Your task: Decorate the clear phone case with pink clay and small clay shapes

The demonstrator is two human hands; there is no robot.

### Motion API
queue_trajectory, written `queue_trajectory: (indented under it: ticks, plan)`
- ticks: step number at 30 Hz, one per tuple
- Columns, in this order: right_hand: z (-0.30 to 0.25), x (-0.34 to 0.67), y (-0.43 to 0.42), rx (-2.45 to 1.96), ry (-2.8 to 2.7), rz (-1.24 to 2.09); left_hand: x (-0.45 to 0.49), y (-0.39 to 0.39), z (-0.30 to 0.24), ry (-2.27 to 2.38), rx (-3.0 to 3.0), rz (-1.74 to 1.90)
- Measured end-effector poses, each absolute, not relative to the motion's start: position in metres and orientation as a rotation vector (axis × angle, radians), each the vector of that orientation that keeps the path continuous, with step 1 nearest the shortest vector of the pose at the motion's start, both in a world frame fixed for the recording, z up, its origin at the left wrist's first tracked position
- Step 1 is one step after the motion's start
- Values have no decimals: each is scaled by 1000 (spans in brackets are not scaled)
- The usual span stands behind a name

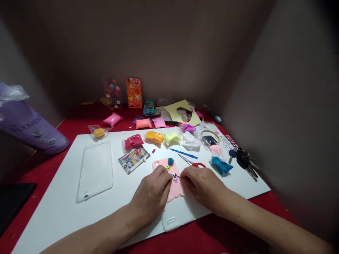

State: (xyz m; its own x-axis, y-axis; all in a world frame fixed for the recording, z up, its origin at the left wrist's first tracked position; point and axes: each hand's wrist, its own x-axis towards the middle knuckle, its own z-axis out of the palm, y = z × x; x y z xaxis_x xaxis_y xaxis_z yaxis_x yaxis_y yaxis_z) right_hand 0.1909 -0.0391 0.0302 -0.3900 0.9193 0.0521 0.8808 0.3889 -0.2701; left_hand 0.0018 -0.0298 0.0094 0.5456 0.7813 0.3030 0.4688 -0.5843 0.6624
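A clear phone case point(176, 223) lies near the board's front edge, its upper part covered with pink clay point(174, 193) that ends in a wavy edge. On the clay sit a dark teal lump point(171, 161), some yellow-green strips point(168, 168) and a small white figure point(175, 179) with black and pink-purple marks. My left hand point(153, 190) is closed, its fingertips at the figure's left edge; what they grip is hidden. From the right, my right hand point(203, 187) pinches a thin dark piece point(178, 176) against the figure.
Red-handled scissors point(198, 164) and a blue tool point(184, 153) lie beyond my hands. Several clay packets, such as a teal one point(221, 165), line the white board point(63, 197). Another clear case point(95, 171) and a picture card point(134, 159) are left; keys point(246, 162) lie right.
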Motion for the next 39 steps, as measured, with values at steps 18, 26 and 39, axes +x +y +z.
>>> queue_trajectory:
  ticks: [18, 26, 39]
  plan:
    - [34, 205, -32, -1695, -2472, 34, 3, -30, 9, 1008, 2251, 812]
    - [33, 219, -26, -1719, -2373, 6, 2, -31, 7, 1008, 2239, 830]
    - [33, 220, 9, -1759, -2449, -102, 1, -30, 7, 976, 2236, 873]
